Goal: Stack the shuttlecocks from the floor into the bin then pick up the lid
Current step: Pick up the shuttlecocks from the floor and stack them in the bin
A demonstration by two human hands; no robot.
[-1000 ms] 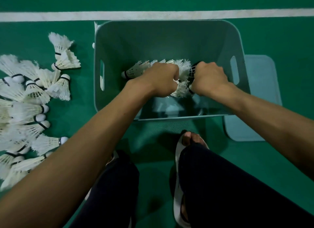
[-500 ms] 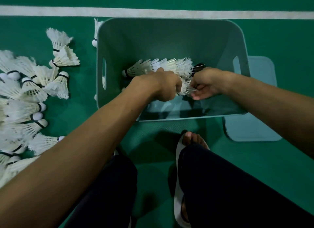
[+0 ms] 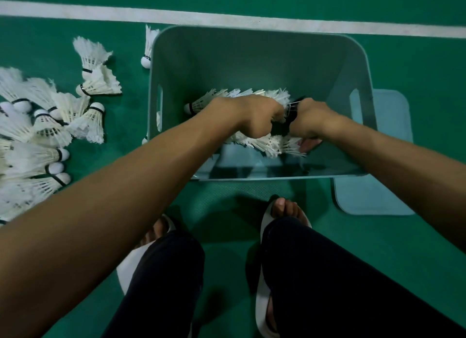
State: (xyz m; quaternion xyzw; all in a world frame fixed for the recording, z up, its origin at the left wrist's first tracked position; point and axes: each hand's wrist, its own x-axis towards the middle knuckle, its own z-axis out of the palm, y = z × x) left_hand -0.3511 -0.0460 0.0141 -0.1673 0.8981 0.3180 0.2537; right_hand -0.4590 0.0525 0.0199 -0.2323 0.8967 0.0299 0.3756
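Green floor (image 3: 428, 65) unchanged; left hand (image 3: 252, 117) and right hand (image 3: 311, 122) still grip shuttlecocks (image 3: 267, 146) in bin (image 3: 252, 60).

The floor (image 3: 416, 60) was coloured deep green, finely dotted in front of the bin, and was crossed by a white line (image 3: 227, 20). The bin (image 3: 252, 60) was tinted a muted grey-teal, the lid (image 3: 373, 196) a paler teal. The shuttlecocks (image 3: 45, 128) were feathered in white, with white heads ringed by black bands. The trousers (image 3: 327, 274) were seen in black, the sandals (image 3: 262, 300) in white.
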